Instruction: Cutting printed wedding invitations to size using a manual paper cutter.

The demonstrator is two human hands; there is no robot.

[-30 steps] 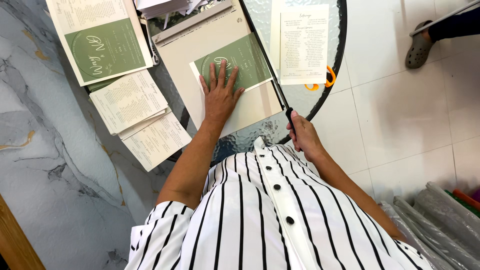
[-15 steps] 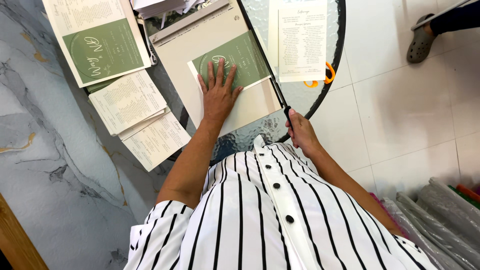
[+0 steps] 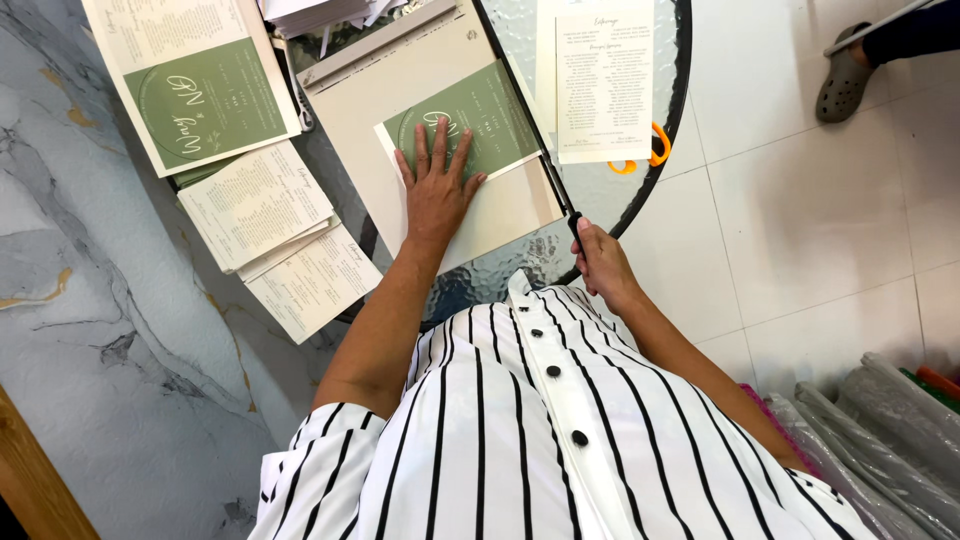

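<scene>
Head view, entry. My left hand (image 3: 437,190) lies flat, fingers spread, palm down on the green card (image 3: 468,122), which sits on the beige board of a paper cutter (image 3: 420,110) on the round glass worktop (image 3: 640,190). My right hand (image 3: 600,262) is curled shut around the black cutter handle (image 3: 573,222) at the worktop's near edge; the blade arm runs from there up along the card's right side.

Against the frame half a second back: the left hand holds the same place and the same spread on the card. The right hand keeps its grip on the handle, no clear shift. The card has not moved on the board.

Around it: a cream printed sheet (image 3: 600,80) lies just right of the blade, partly over orange scissors (image 3: 655,150). Left of the cutter, a larger green card (image 3: 205,100) and a stack of cream sheets (image 3: 270,225) rest on the worktop's edge. A grey sandal (image 3: 845,80) stands on the tile floor, top right.
</scene>
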